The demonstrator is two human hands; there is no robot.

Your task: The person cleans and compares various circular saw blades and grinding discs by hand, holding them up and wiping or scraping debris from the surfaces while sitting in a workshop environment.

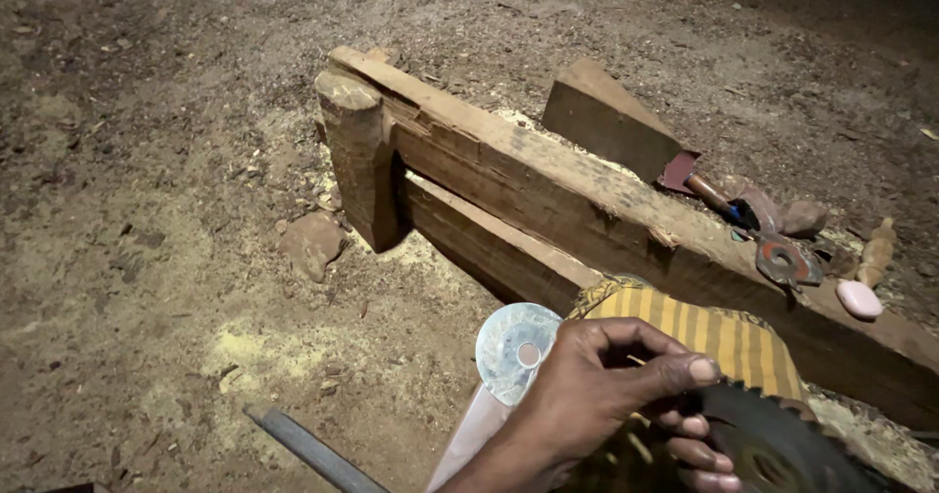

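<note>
On the far left a grey metal rod (303, 449) lies on the dusty ground, and a flat stone (313, 244) rests near the end of the wooden beams (489, 170), which are joined by a short upright post. Next comes a shiny round disc (514, 351) with a hole in the middle; it stands just behind the hand, and I cannot tell if anything holds it. The right hand (606, 385) is closed on the dark toothed saw blade (773, 444) at the bottom right, thumb on top and fingers curled at its edge. A yellow striped cloth (714, 332) lies on the beam, just above the blade.

I judge that the step in hand is the handling of the blade, with the hand steadying it. Any further move calls for a firm hold away from the teeth.

Further right, a rusty metal part (787, 258) and a pink oval piece (859, 299) lie beside the beam. The left hand is not visible.
</note>
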